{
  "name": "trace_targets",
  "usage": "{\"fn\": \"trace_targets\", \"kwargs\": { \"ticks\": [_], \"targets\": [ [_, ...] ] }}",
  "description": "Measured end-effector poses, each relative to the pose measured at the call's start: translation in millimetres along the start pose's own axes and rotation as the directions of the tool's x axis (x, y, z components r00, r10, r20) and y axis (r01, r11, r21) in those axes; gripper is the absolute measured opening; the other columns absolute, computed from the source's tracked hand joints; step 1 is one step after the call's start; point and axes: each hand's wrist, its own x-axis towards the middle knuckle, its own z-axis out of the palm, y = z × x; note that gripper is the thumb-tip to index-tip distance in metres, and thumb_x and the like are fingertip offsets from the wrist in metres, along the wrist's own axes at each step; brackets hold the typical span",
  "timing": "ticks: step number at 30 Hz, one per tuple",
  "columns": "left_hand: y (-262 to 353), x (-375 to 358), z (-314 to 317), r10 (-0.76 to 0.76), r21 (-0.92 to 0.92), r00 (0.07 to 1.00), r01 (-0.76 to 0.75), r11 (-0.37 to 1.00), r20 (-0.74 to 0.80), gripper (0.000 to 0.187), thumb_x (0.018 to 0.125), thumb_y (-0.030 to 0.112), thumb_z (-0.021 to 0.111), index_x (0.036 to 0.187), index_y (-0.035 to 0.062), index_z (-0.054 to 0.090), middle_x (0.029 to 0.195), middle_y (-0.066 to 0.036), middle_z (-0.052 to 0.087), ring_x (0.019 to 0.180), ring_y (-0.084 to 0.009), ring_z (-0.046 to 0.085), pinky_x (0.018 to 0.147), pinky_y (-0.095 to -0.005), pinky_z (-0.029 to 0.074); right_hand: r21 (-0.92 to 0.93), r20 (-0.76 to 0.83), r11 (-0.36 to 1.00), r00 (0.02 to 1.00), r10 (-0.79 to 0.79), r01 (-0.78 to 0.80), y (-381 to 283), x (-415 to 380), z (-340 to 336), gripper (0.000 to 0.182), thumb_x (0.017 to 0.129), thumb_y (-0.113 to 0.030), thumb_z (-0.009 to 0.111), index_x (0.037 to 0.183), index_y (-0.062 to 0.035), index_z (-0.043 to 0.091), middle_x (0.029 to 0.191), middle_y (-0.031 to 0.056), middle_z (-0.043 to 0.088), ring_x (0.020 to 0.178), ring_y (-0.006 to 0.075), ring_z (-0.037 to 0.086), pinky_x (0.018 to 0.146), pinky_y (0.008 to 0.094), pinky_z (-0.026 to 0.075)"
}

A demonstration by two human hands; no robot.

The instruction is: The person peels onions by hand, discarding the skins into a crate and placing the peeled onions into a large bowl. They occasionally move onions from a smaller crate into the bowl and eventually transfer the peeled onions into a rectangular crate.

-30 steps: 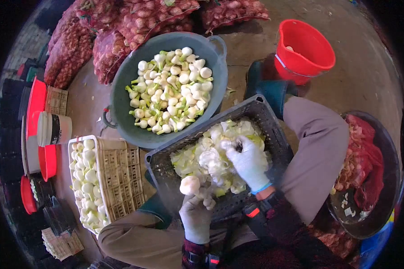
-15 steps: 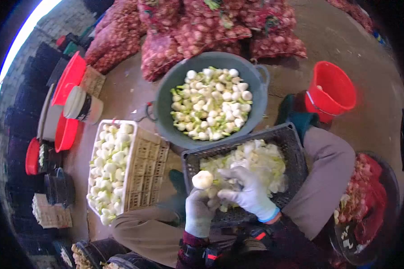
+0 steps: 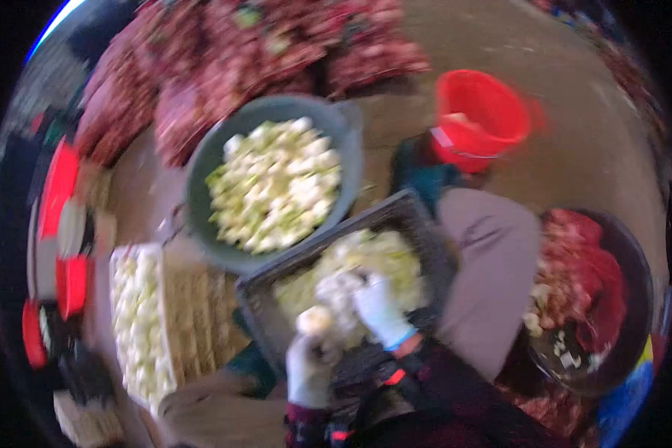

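The pale bulb (image 3: 315, 319) is up in your left hand (image 3: 310, 369), whose gloved grip is clamped on it, over the near left part of the dark crate (image 3: 264, 305). Your right hand (image 3: 381, 306), gloved too, is just beside it, over the heap of pale peelings (image 3: 384, 254) in that crate; blur hides its fingertips, so I cannot tell whether that grip is closed or on what. Right beyond the crate you have the grey-green basin (image 3: 254, 116), holding many white bulbs with green stems. To your left is the pale slatted crate (image 3: 201, 313), full of more bulbs. On your right, past your bent leg (image 3: 489, 276), a dark tub (image 3: 635, 321) holds a red net bag (image 3: 597, 284). Farther off are a red bucket (image 3: 493, 108) and, behind the basin, reddish sacks (image 3: 224, 67) on the floor (image 3: 567, 134).
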Motion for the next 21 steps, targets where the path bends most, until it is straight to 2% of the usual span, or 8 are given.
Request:
{"fn": "trace_targets", "kwargs": {
  "ticks": [6,8,12,13,15,16,20,21],
  "targets": [
    [23,33,35,-0.13,-0.038,0.967,0.141,0.989,0.22,0.028,0.085,0.003,0.054,0.113,0.0072,0.053,0.072,-0.004,0.053,0.057,-0.0143,0.052,0.053,-0.0303,0.044,0.166,-0.239,0.985,0.968,0.082,-0.042,29,4,-16,0.018,0.093,-0.022,0.059,0.101,-0.0061,0.062,0.065,0.002,0.06,0.048,0.0119,0.052,0.042,0.029,0.041],
    [39,39,83,-0.098,0.019,0.939,0.097,0.995,0.33,0.024,0.084,-0.002,0.053,0.107,0.0035,0.055,0.068,-0.002,0.05,0.055,-0.0119,0.049,0.054,-0.0282,0.043,0.361,0.014,0.907,0.974,0.226,-0.216,28,3,-24,0.028,0.094,-0.028,0.058,0.108,-0.004,0.061,0.067,0.0056,0.061,0.044,0.014,0.053,0.039,0.0304,0.04],
    [65,71,190,-0.026,0.228,0.894,-0.086,0.97,0.447,0.037,0.081,0.006,0.041,0.115,-0.0016,0.053,0.072,-0.007,0.054,0.049,-0.0134,0.046,0.045,-0.0243,0.039,0.167,-0.022,0.977,0.99,0.141,-0.136,26,-2,-28,0.028,0.092,-0.028,0.063,0.101,-0.0021,0.061,0.072,0.0054,0.061,0.053,0.0141,0.055,0.048,0.0279,0.044],
    [50,142,177,0.182,0.34,0.646,-0.595,0.728,0.741,0.036,0.083,0.008,0.043,0.116,-0.0001,0.054,0.081,-0.007,0.058,0.061,-0.013,0.053,0.051,-0.0233,0.042,0.094,-0.03,0.994,0.998,0.055,-0.052,36,8,-30,0.027,0.092,-0.028,0.063,0.1,-0.0018,0.061,0.076,0.0053,0.062,0.061,0.0142,0.057,0.056,0.0275,0.046],
    [78,111,269,0.115,0.292,0.59,-0.549,0.783,0.799,0.038,0.088,0.012,0.052,0.125,0.0006,0.05,0.114,-0.011,0.059,0.098,-0.0174,0.06,0.081,-0.0279,0.051,-0.329,-0.277,0.933,0.929,-0.246,0.15,125,46,-12,0.023,0.092,-0.023,0.063,0.101,-0.0023,0.06,0.083,0.0036,0.062,0.084,0.0139,0.06,0.076,0.0283,0.048],
    [73,109,286,0.083,-0.031,0.649,-0.091,0.995,0.756,0.047,0.09,0.012,0.054,0.135,0.0017,0.042,0.124,-0.014,0.055,0.102,-0.0239,0.06,0.088,-0.0355,0.05,-0.333,-0.262,0.932,0.935,-0.239,0.145,125,44,-17,0.023,0.092,-0.023,0.063,0.101,-0.0023,0.06,0.083,0.0036,0.062,0.084,0.0139,0.06,0.076,0.0283,0.048],
    [61,103,265,0.069,0.194,0.767,-0.247,0.949,0.638,0.05,0.091,0.015,0.06,0.135,-0.0004,0.044,0.119,-0.011,0.057,0.1,-0.0172,0.059,0.085,-0.032,0.051,0.865,-0.134,0.459,0.975,-0.179,0.203,90,12,-30,0.018,0.091,-0.015,0.061,0.104,-0.0034,0.059,0.083,0.0038,0.06,0.078,0.0132,0.06,0.074,0.0279,0.05],
    [62,113,243,0.0,0.325,0.8,-0.244,0.914,0.601,0.045,0.09,0.015,0.06,0.131,-0.0008,0.048,0.117,-0.011,0.058,0.099,-0.0172,0.061,0.085,-0.0314,0.051,0.679,-0.102,0.727,0.994,-0.045,0.103,78,9,-32,0.021,0.091,-0.017,0.06,0.106,-0.0023,0.057,0.086,0.0069,0.062,0.074,0.0203,0.062,0.071,0.0328,0.052]
  ]
}}
